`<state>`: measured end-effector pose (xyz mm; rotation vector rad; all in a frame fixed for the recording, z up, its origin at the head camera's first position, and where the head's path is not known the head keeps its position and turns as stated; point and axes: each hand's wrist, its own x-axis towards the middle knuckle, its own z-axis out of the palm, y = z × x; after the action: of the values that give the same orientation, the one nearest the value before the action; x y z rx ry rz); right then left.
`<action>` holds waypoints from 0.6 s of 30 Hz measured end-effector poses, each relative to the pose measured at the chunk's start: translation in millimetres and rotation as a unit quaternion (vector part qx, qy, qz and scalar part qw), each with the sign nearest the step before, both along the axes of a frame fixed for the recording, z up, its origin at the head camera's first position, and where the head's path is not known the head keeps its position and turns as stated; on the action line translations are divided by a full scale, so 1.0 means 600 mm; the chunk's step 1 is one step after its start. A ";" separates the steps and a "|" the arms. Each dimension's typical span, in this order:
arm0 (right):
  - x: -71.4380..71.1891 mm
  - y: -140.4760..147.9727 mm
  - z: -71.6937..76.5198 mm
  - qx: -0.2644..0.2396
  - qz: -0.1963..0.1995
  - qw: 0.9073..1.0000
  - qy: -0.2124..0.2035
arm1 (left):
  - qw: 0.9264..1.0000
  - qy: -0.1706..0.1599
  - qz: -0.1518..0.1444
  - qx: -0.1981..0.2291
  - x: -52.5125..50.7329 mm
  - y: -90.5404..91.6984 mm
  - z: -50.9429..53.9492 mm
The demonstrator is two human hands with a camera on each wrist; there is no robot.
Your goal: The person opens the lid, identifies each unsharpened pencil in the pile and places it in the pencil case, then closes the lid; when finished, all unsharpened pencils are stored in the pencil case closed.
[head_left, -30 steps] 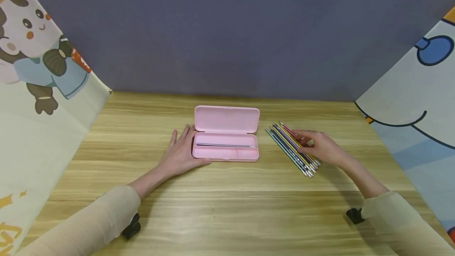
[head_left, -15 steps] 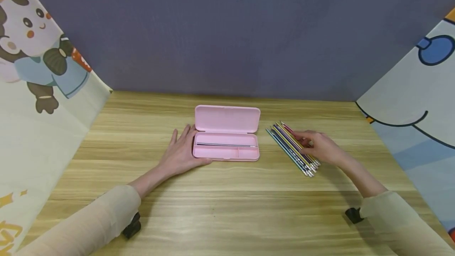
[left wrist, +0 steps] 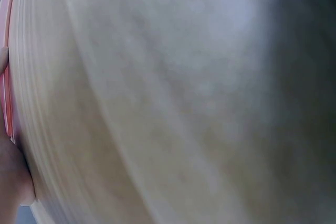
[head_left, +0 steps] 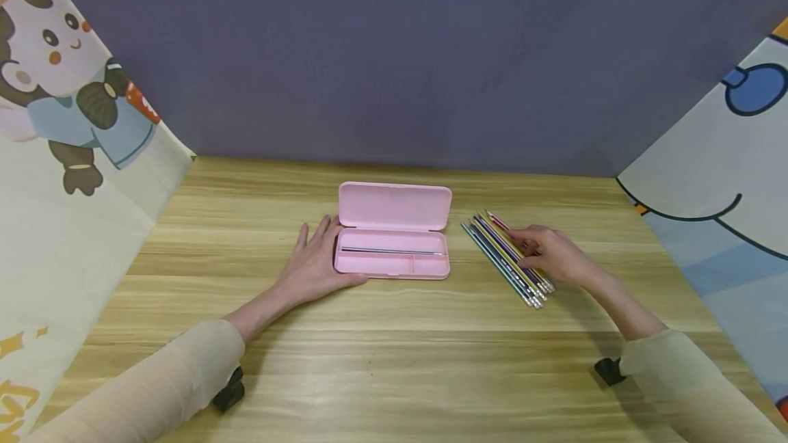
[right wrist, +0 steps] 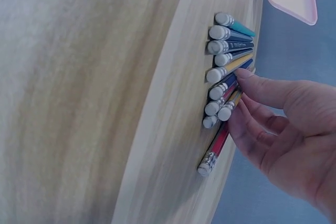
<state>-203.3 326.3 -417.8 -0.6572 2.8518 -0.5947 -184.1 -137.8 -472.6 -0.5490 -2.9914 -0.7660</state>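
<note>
In the head view, a pink pencil case (head_left: 431,265) lies with its lid raised, one dark pencil (head_left: 390,251) along its long compartment. My left hand (head_left: 314,269) rests spread at the case's left end, thumb along the front edge. To the case's right is a slanted bundle of several pencils (head_left: 501,258). My right hand (head_left: 550,255) has its thumb and fingers around the bundle's right side; in the right wrist view the thumb of that hand (right wrist: 299,135) touches a blue pencil. A red pencil (right wrist: 219,139) lies a little apart, below the others in that view.
The wooden table (head_left: 382,354) meets a dark blue-grey panel (head_left: 394,60) behind the case. Printed cartoon panels stand at left (head_left: 123,190) and right (head_left: 695,156). The left wrist view shows mostly blurred tabletop (left wrist: 131,103).
My right thumb and fingers have shifted slightly at the pencils, and the red ones at the right edge show a little more apart. My left hand and the case stay together.
</note>
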 end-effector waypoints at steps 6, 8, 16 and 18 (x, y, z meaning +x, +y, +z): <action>-0.001 -0.001 0.002 -0.009 -0.005 1.000 -0.022 | 1.000 -0.001 0.002 0.002 0.001 0.000 0.000; -0.001 -0.001 0.002 -0.009 -0.009 1.000 -0.026 | 1.000 0.000 0.002 0.002 0.001 0.000 0.001; -0.002 0.001 0.000 0.002 -0.022 0.999 -0.031 | 1.000 0.003 -0.001 0.000 0.001 -0.001 0.001; -0.002 0.002 0.000 0.004 -0.023 0.999 -0.032 | 1.000 0.004 -0.001 -0.001 0.001 -0.001 0.000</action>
<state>-204.4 327.6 -418.1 -0.5631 2.8159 -0.5986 -183.6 -138.2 -472.3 -0.5546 -2.9852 -0.7606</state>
